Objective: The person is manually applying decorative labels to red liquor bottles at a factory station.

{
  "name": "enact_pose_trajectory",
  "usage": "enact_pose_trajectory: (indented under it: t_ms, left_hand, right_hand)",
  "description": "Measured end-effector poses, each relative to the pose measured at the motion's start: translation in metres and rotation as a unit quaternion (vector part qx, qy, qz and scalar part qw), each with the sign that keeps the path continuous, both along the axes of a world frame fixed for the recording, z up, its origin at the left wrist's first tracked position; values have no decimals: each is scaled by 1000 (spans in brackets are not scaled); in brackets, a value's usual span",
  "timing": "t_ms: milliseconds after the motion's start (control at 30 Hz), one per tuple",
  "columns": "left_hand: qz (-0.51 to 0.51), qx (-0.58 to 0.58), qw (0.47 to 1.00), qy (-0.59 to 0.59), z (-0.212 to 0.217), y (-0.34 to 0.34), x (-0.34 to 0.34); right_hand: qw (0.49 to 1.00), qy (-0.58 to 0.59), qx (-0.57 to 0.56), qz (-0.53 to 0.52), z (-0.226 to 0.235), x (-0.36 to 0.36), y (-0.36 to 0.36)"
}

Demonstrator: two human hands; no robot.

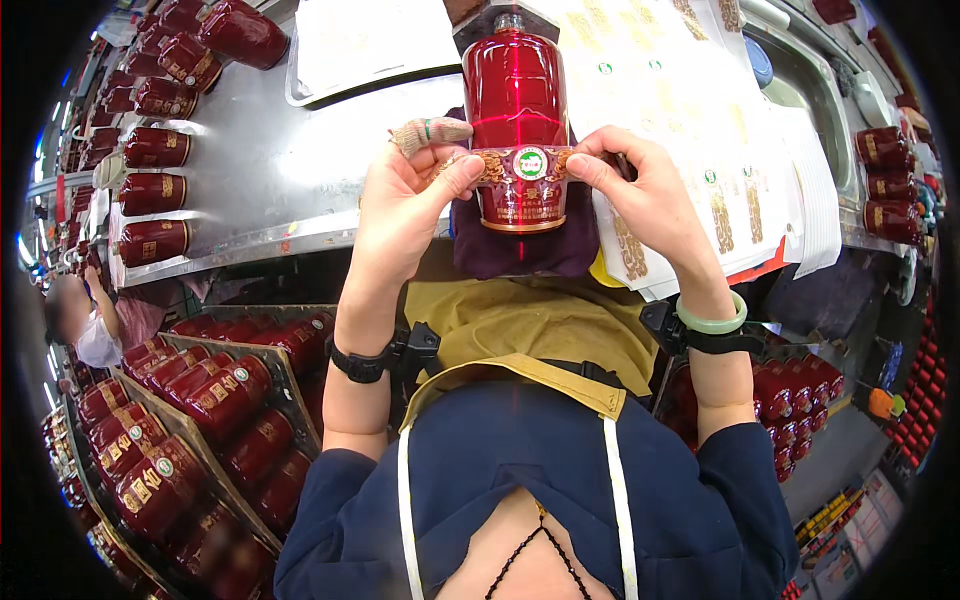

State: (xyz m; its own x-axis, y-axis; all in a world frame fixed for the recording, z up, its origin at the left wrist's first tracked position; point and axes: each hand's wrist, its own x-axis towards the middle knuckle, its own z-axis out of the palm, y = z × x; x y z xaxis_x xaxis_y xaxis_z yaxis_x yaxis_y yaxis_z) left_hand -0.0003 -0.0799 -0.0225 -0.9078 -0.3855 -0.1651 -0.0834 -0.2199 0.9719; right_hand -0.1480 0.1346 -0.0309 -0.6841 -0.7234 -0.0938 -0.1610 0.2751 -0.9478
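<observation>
A dark red glass bottle [515, 85] lies on a dark purple cloth [485, 255], its neck pointing away from me. Thin red light lines cross its surface. A label strip [529, 163] with gold patterned ends and a round green-and-white emblem spans the lower part of the bottle. My left hand [425, 185] pinches the strip's left end between thumb and finger; a fabric sleeve covers one fingertip. At the other end, my right hand [632, 185] pinches the strip the same way. Whether the strip's middle is stuck to the glass, I cannot tell.
Sheets of gold labels [715, 130] spread on the right of the metal table [315, 150]. A white tray [293, 85] stands at the back left. Red bottles [155, 193] line the table's left edge. Crates of bottles [215, 395] flank me, and another person [95, 335] is far left.
</observation>
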Motion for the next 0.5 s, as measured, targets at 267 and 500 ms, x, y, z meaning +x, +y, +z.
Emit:
enact_pose_trajectory:
  t_ms: [267, 500]
  left_hand:
    - [6, -7, 1000, -9, 1, 1, 0]
    - [8, -8, 1000, -12, 1, 1, -1]
  right_hand:
    - [1000, 1, -1, 0, -1, 0, 0]
    - [1000, 8, 1, -1, 1, 0, 0]
